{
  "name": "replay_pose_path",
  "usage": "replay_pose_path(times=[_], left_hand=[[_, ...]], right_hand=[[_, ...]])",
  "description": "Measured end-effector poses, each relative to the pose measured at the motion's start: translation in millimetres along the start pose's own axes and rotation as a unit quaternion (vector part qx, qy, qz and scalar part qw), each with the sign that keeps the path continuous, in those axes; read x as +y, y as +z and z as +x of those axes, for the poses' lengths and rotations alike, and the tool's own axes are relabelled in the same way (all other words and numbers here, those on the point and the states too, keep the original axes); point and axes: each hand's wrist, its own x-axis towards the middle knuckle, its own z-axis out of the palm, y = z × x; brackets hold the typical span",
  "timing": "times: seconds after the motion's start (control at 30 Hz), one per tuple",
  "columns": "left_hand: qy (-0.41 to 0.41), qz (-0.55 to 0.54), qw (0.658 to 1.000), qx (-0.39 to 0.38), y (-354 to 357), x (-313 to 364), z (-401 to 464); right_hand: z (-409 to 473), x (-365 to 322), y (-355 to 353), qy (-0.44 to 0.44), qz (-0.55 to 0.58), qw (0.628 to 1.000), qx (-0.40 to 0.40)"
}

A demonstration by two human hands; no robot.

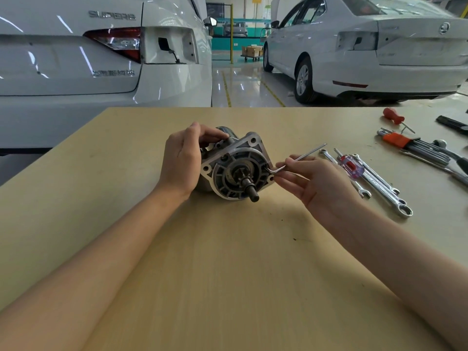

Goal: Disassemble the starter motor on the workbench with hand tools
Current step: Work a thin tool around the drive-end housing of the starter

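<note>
The grey metal starter motor point(236, 164) lies on its side in the middle of the wooden workbench point(228, 274), its flanged nose and pinion shaft pointing toward me. My left hand point(183, 160) grips the motor's housing from the left, fingers curled over the top. My right hand point(314, 181) pinches a thin L-shaped hex key point(296, 159) between thumb and fingers. The key's short bent end sits at the right side of the motor's front flange.
Tools lie at the right of the bench: combination wrenches point(382, 188), a clear-and-red screwdriver point(350, 165), an orange-holder hex key set point(410, 145), a red-handled screwdriver point(393, 117). Two white cars stand beyond the bench's far edge.
</note>
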Motion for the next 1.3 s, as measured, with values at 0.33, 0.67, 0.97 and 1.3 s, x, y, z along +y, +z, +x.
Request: replay_pose_path(times=[0.33,0.67,0.97,1.3], left_hand=[[-0.007,0.008,1.000,0.003,0,1,-1],[-0.005,0.010,1.000,0.003,0,0,0],[-0.011,0.020,1.000,0.002,-1,2,-1],[-0.003,0.013,1.000,-0.003,0,5,-3]], right_hand=[[-10,0,-1,-0.131,-0.102,0.985,-0.040],[-5,7,0,-0.343,-0.297,0.889,-0.061],[1,9,-3,-0.559,-0.553,0.597,-0.158],[-1,16,-2,-0.547,-0.513,0.642,-0.158]])
